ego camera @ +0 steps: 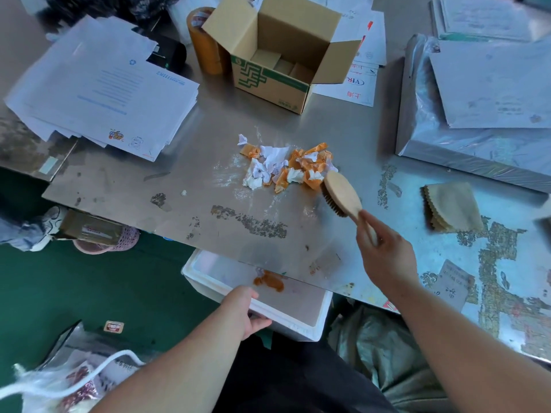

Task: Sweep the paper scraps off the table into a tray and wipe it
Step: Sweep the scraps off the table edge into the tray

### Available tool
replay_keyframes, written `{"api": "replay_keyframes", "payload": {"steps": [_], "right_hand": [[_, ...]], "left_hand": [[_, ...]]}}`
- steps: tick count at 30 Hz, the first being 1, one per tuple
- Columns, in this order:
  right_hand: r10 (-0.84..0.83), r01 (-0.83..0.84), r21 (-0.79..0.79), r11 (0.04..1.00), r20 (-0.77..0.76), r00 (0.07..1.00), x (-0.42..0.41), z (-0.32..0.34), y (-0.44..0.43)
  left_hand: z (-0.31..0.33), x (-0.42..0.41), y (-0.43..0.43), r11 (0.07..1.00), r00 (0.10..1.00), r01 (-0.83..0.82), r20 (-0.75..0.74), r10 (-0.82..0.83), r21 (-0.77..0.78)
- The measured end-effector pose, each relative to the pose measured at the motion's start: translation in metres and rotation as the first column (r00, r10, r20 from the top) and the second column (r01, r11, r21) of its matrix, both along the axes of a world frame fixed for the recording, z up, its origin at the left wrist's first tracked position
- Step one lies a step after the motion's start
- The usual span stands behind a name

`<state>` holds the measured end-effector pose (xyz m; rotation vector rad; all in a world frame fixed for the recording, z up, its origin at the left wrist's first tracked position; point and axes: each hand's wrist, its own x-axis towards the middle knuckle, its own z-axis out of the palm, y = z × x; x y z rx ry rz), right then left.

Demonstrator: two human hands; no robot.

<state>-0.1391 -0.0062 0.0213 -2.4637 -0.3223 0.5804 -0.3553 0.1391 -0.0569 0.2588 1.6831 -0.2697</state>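
Observation:
A heap of white and orange paper scraps (286, 165) lies in the middle of the steel table (149, 186). My right hand (384, 251) grips the handle of a wooden brush (340, 193), whose head rests just right of the heap, bristles facing the scraps. My left hand (244, 311) holds the near rim of a white foam tray (298, 323), kept under the table's front edge. A few orange scraps (269, 281) lie inside the tray. A folded beige cloth (451, 207) sits on the table to the right.
An open cardboard box (280, 55) and rolls of brown tape (205, 40) stand behind the heap. Stacked papers (101, 84) lie at the left, wrapped paper packs (483, 114) at the right. Bags and litter cover the green floor (89, 293) below.

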Motion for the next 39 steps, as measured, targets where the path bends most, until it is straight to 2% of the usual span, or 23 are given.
{"api": "replay_keyframes", "payload": {"steps": [3, 10, 15, 26, 32, 37, 39], "right_hand": [[-0.032, 0.032, 0.012, 0.999, 0.000, 0.999, 0.017, 0.005, 0.017], [0.069, -0.073, -0.077, 0.994, -0.056, 0.996, 0.030, 0.003, 0.029], [0.100, -0.108, -0.110, 0.988, -0.080, 0.992, 0.014, -0.001, 0.017], [0.143, -0.154, -0.069, 0.986, -0.151, 0.978, -0.042, -0.013, -0.031], [0.236, -0.248, -0.062, 0.967, -0.157, 0.959, -0.066, -0.009, -0.042], [0.415, -0.421, -0.117, 0.900, -0.072, 0.907, -0.086, -0.009, -0.061], [0.427, -0.431, -0.118, 0.895, -0.060, 0.903, -0.094, -0.011, -0.070]], "left_hand": [[0.001, 0.003, 0.000, 1.000, 1.000, -0.005, -0.022, 0.005, 0.000], [0.000, 0.006, 0.001, 0.999, 0.999, -0.043, -0.025, 0.043, -0.024], [0.000, 0.008, 0.001, 0.998, 0.998, -0.054, -0.033, 0.053, -0.035], [-0.002, 0.011, 0.000, 0.997, 0.998, -0.066, -0.025, 0.065, -0.037], [0.000, 0.008, 0.001, 0.996, 0.997, -0.065, -0.045, 0.062, -0.054], [0.002, 0.004, -0.002, 0.997, 0.997, -0.073, 0.018, 0.073, -0.023], [0.001, 0.002, -0.002, 0.997, 0.997, -0.072, 0.028, 0.073, -0.016]]}}
